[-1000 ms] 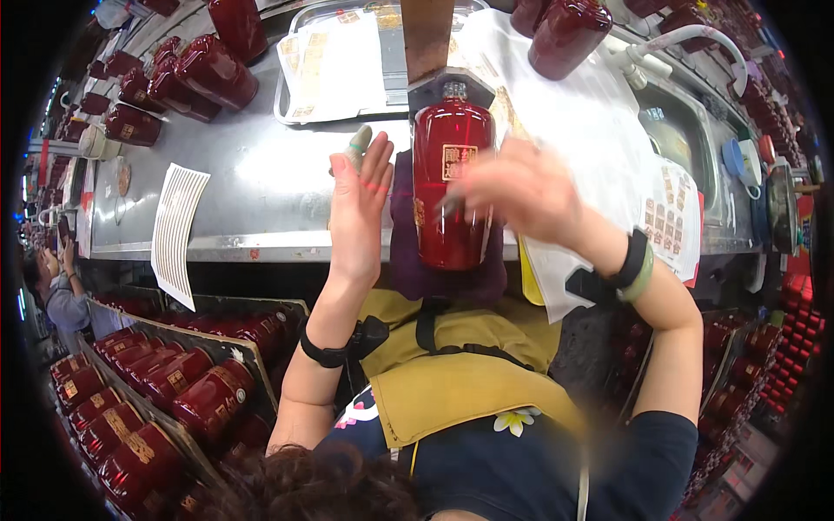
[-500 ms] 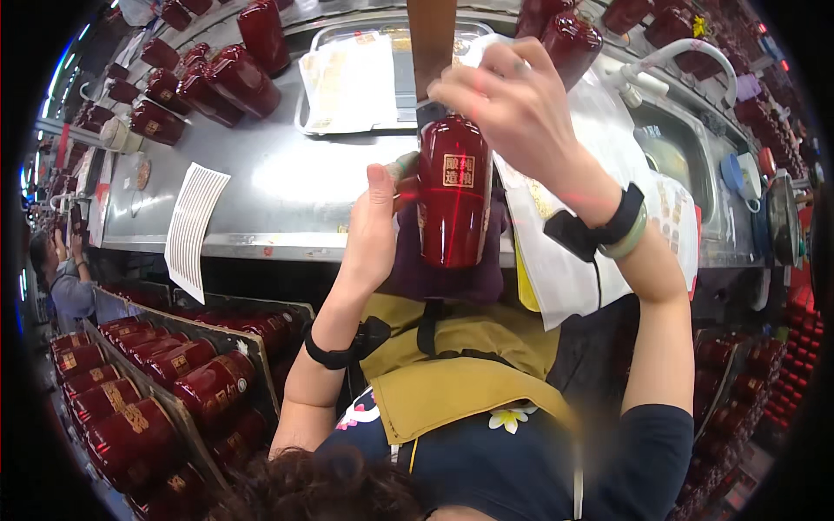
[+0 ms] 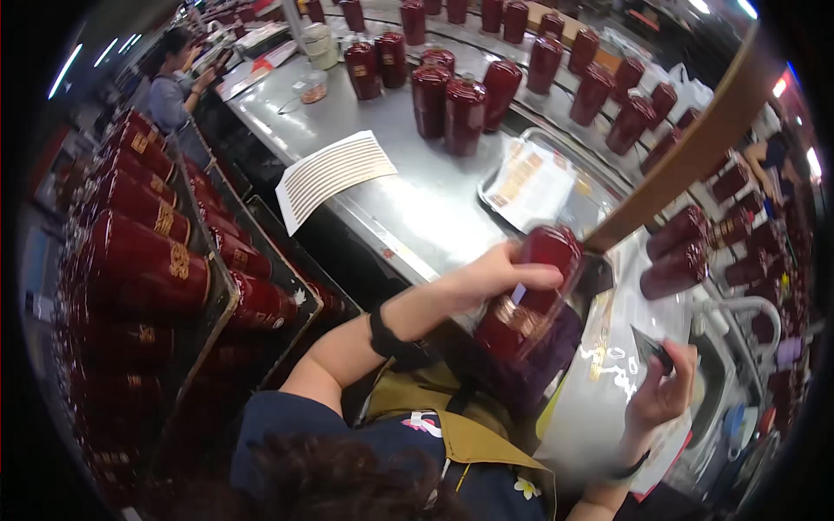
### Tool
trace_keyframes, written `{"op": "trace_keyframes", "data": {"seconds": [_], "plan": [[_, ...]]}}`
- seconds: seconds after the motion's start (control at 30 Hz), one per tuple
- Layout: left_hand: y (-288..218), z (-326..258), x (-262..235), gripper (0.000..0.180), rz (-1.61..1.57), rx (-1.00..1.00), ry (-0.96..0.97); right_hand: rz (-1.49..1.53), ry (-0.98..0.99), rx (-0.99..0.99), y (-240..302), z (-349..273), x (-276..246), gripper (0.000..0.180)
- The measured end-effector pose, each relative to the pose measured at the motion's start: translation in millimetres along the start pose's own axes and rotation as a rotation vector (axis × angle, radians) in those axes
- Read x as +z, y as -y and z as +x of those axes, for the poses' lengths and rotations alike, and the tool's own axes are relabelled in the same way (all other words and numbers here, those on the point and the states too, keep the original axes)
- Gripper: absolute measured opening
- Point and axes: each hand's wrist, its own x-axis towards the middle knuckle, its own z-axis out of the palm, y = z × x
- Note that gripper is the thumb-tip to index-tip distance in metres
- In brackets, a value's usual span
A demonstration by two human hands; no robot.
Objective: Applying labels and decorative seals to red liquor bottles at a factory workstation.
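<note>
A dark red glossy bottle (image 3: 532, 295) with a gold label leans against my apron at the edge of the steel worktable (image 3: 417, 208). My left hand (image 3: 497, 273) grips its upper part, thumb and fingers wrapped round it. My right hand (image 3: 662, 391) is off to the right over a white cloth (image 3: 599, 391), its fingers closed on a small dark flat object (image 3: 651, 349). A purple cloth (image 3: 539, 365) lies under the bottle.
Several red bottles (image 3: 447, 95) stand on the table and along the conveyor behind it. A lined white sheet (image 3: 334, 174) and a metal tray (image 3: 539, 182) with paper lie on the table. Racks of red bottles (image 3: 148, 252) stand at my left. Another person (image 3: 174, 87) works far left.
My head has turned left, shifting the view. My right hand has left the bottle and dropped to the right. My left hand, open-palmed beside the bottle before, now grips it.
</note>
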Motion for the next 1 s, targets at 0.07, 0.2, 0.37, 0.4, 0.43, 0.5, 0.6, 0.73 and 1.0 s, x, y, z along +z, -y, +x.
{"op": "trace_keyframes", "data": {"seconds": [0.07,0.2,0.37,0.4,0.43,0.5,0.6,0.73,1.0], "plan": [[-33,5,-52,0.053,0.149,0.263,-0.286,-0.099,-0.013,0.107,-14,-12,-13,0.018],[-89,44,-172,0.057,0.443,0.85,-1.053,-0.203,0.107,0.335,-49,-47,-26,0.023],[-120,77,-320,0.084,0.475,0.719,-1.759,-0.279,0.146,0.525,-20,-41,-3,0.02],[-123,79,-349,0.084,0.448,0.708,-1.819,-0.239,0.131,0.622,-24,-50,-1,0.018],[-126,83,-370,0.083,0.43,0.66,-1.812,-0.237,0.131,0.651,-24,-53,2,0.018],[-131,93,-396,0.084,0.399,0.573,-1.831,-0.247,0.129,0.685,-25,-55,6,0.019],[-136,101,-435,0.087,0.39,0.529,-1.85,-0.275,0.153,0.741,-28,-56,16,0.02],[-144,110,-462,0.086,0.525,0.565,-1.864,-0.29,0.18,0.699,-30,-48,29,0.022],[-147,143,-355,0.077,0.623,1.239,-1.315,-0.234,0.195,0.716,-28,-46,49,0.022]]}}
